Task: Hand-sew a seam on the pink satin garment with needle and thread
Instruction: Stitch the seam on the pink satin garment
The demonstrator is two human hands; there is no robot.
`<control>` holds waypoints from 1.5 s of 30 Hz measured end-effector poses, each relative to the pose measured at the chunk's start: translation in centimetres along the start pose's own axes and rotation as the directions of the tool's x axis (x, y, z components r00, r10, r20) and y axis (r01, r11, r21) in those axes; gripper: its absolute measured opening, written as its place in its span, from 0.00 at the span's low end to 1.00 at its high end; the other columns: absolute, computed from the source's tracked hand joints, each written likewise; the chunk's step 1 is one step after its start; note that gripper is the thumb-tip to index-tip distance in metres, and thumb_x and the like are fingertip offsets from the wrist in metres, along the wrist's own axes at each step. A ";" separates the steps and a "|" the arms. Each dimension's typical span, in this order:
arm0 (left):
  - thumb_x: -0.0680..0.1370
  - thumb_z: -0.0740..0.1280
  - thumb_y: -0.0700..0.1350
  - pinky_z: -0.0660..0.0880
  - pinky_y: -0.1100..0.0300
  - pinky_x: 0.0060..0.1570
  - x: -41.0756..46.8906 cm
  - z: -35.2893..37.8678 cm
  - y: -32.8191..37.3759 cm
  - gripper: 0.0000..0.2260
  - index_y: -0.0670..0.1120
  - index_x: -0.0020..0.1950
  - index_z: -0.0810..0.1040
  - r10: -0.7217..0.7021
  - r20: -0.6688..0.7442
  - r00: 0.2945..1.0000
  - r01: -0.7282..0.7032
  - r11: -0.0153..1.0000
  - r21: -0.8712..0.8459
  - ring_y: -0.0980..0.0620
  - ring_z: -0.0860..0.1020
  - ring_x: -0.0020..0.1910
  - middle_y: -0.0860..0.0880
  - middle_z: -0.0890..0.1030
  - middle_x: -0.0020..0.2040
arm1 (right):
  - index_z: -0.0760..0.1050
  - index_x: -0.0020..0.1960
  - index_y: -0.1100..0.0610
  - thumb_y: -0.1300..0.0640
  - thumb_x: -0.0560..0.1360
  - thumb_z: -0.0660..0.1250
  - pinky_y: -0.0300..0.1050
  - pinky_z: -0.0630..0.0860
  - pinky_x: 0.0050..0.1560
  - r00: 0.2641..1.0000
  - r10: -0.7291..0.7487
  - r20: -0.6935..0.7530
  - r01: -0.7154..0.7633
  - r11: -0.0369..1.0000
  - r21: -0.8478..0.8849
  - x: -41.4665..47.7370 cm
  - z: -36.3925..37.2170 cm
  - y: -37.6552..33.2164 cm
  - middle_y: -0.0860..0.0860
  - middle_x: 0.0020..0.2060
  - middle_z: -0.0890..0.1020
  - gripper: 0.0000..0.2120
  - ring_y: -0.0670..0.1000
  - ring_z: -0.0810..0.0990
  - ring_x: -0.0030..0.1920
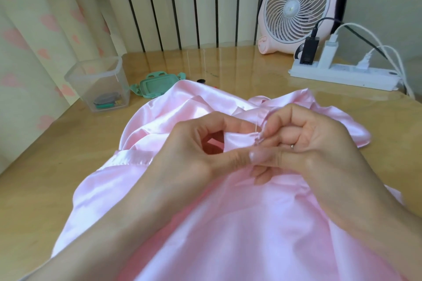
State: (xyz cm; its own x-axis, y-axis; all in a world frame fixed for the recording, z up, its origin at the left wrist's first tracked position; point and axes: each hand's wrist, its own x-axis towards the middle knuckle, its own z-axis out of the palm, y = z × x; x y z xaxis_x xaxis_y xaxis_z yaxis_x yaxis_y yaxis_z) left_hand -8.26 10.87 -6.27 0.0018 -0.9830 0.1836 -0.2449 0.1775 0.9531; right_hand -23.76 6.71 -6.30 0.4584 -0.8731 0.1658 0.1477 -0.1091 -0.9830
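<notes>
Hands together at frame centre on the pink satin garment: my left hand pinches the seam fold, my right hand pinches at the needle, which stands near-upright between them, nearer the right one.

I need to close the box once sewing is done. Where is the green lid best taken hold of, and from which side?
The green lid lies flat on the table, so its rim gives little to pinch, but its clip tabs stick out. I would take the left tab, coming from the left, since the pink garment crowds its right side.
</notes>
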 end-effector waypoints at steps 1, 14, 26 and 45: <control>0.59 0.76 0.51 0.71 0.61 0.36 0.1 -0.1 -0.1 0.18 0.56 0.48 0.82 0.000 0.007 1.000 0.000 0.999 0.045 0.52 0.72 0.33 0.48 0.80 0.32 | 0.74 0.35 0.61 0.66 0.56 0.74 0.41 0.78 0.28 1.000 -0.015 0.016 0.016 0.996 -0.085 0.1 -0.2 -0.4 0.57 0.26 0.81 0.11 0.52 0.80 0.26; 0.62 0.73 0.49 0.74 0.39 0.43 0.0 1.0 -0.9 0.16 0.54 0.48 0.78 0.085 0.013 0.996 -0.086 0.982 0.167 0.37 0.75 0.38 0.35 0.78 0.40 | 0.78 0.36 0.65 0.58 0.58 0.73 0.31 0.73 0.34 0.998 -0.039 0.048 0.050 0.971 -0.233 0.7 -1.4 -1.3 0.54 0.27 0.82 0.12 0.45 0.79 0.29; 0.61 0.74 0.53 0.75 0.33 0.48 -0.1 0.9 -0.8 0.18 0.57 0.49 0.78 0.079 0.000 0.997 -0.078 0.989 0.127 0.31 0.77 0.42 0.33 0.79 0.44 | 0.77 0.33 0.62 0.55 0.56 0.72 0.33 0.75 0.35 0.999 0.003 0.048 0.006 0.981 -0.195 0.6 -1.1 -1.4 0.56 0.27 0.82 0.11 0.48 0.81 0.27; 0.59 0.76 0.53 0.78 0.47 0.45 0.0 0.6 -0.6 0.28 0.61 0.59 0.76 0.076 0.074 0.994 -0.087 0.984 0.156 0.41 0.81 0.45 0.47 0.84 0.47 | 0.77 0.33 0.54 0.54 0.66 0.68 0.34 0.71 0.33 0.994 0.031 0.107 -0.014 0.988 -0.156 1.3 -1.7 -0.5 0.49 0.27 0.78 0.05 0.45 0.74 0.30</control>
State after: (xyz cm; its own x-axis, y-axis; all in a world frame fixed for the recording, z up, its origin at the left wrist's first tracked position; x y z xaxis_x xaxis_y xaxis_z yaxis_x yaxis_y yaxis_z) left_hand -8.67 10.74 -6.97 -0.0883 -0.9674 0.2372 -0.3922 0.2527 0.8845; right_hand -24.74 4.82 -5.78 0.5538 -0.8204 0.1427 0.0026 -0.1697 -0.9855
